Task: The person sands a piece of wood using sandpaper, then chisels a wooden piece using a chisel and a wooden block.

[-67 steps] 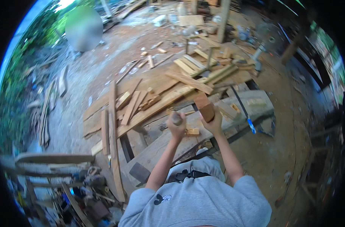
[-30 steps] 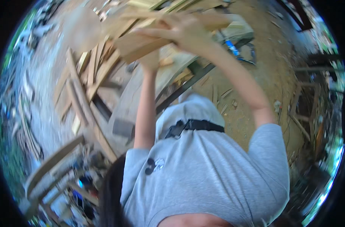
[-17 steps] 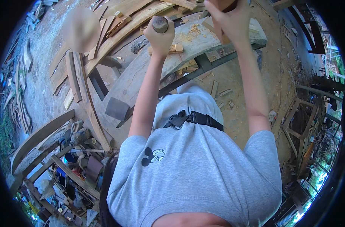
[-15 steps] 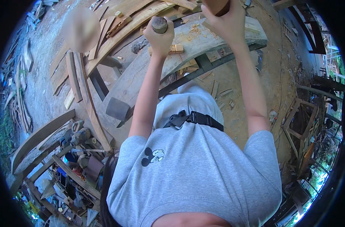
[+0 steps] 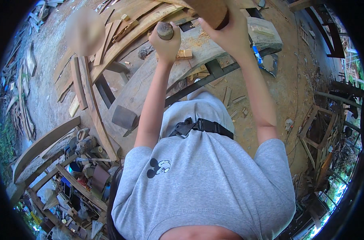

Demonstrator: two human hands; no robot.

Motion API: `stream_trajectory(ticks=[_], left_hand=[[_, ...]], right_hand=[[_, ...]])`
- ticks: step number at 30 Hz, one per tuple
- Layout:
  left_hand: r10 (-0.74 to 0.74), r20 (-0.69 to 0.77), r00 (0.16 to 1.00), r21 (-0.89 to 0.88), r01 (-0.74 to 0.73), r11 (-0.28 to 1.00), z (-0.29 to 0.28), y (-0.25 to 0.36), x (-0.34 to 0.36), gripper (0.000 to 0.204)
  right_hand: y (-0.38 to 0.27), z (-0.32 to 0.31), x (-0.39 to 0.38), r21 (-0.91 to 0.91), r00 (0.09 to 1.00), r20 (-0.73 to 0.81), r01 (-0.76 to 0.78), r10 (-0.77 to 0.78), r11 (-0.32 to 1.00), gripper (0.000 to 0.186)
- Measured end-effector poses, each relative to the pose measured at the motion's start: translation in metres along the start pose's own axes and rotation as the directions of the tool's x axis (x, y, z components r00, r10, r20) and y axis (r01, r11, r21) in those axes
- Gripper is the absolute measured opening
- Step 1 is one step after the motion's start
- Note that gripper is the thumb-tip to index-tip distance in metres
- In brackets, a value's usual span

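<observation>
My left hand [image 5: 164,47] grips an upright wooden handle [image 5: 165,30] with a round, weathered end, above the pale workbench plank [image 5: 134,96]; its lower part is hidden by the hand. A small pale wood block [image 5: 184,54] lies on the plank just right of that hand. My right hand [image 5: 228,38] is wrapped round a brown wooden block [image 5: 210,12], raised higher and to the right. Wood shavings [image 5: 202,39] are scattered on the plank between the hands. A blue-handled tool [image 5: 257,56] shows at the bench's right edge, partly behind my right forearm.
Several loose boards [image 5: 83,84] lie at the bench's left. A dark block [image 5: 124,117] sits on the plank's near end. Curved timber [image 5: 42,146] and cluttered scrap fill the lower left. A wooden frame [image 5: 318,126] stands at the right above the dirt floor [image 5: 246,108].
A second ago my right hand and its block were over my left hand; they then rose rightward. Since half a second ago they have shifted slightly left and down, uncovering the blue tool.
</observation>
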State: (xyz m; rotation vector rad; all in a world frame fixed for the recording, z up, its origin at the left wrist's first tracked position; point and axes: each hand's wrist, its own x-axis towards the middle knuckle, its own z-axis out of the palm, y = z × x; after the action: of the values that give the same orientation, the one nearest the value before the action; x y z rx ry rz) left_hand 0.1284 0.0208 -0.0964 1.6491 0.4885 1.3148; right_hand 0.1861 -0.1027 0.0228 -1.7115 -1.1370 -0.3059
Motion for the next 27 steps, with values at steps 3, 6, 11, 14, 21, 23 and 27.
stream_trajectory(ticks=[3, 6, 11, 14, 21, 23, 27], left_hand=[[-0.021, 0.02, 1.0, -0.056, 0.022, 0.998, 0.001, 0.0, -0.001, 0.024], [0.02, 0.042, 0.999, -0.106, -0.015, 0.994, 0.003, -0.001, -0.003, 0.015], [0.089, 0.057, 0.994, -0.134, -0.081, 0.988, 0.007, -0.002, -0.008, 0.016], [0.094, 0.064, 0.993, -0.153, -0.084, 0.985, 0.006, 0.0, -0.009, 0.019], [0.103, 0.055, 0.993, -0.107, -0.096, 0.99, 0.005, 0.009, -0.013, 0.013], [0.074, 0.063, 0.995, -0.135, -0.065, 0.989, 0.005, 0.009, -0.011, 0.011], [-0.076, 0.175, 0.982, -0.053, 0.087, 0.995, -0.005, 0.014, -0.007, 0.01]], right_hand=[[-0.002, 0.001, -0.001, 0.003, 0.997, 0.063, 0.045, -0.045, 0.999, 0.06], [-0.007, 0.001, -0.003, -0.032, 0.99, 0.139, 0.036, -0.031, 0.999, 0.061], [-0.012, 0.007, -0.006, -0.072, 0.984, 0.175, 0.055, -0.042, 0.996, 0.063], [-0.013, 0.009, -0.008, 0.009, 0.973, 0.222, -0.062, 0.058, 0.998, 0.063], [-0.016, 0.019, -0.01, 0.046, 0.989, 0.138, -0.06, 0.053, 0.997, 0.065], [-0.016, 0.026, -0.009, 0.027, 0.995, 0.097, -0.022, 0.019, 0.999, 0.065], [-0.013, 0.034, -0.008, 0.026, 0.988, 0.068, -0.139, 0.137, 0.99, 0.064]])
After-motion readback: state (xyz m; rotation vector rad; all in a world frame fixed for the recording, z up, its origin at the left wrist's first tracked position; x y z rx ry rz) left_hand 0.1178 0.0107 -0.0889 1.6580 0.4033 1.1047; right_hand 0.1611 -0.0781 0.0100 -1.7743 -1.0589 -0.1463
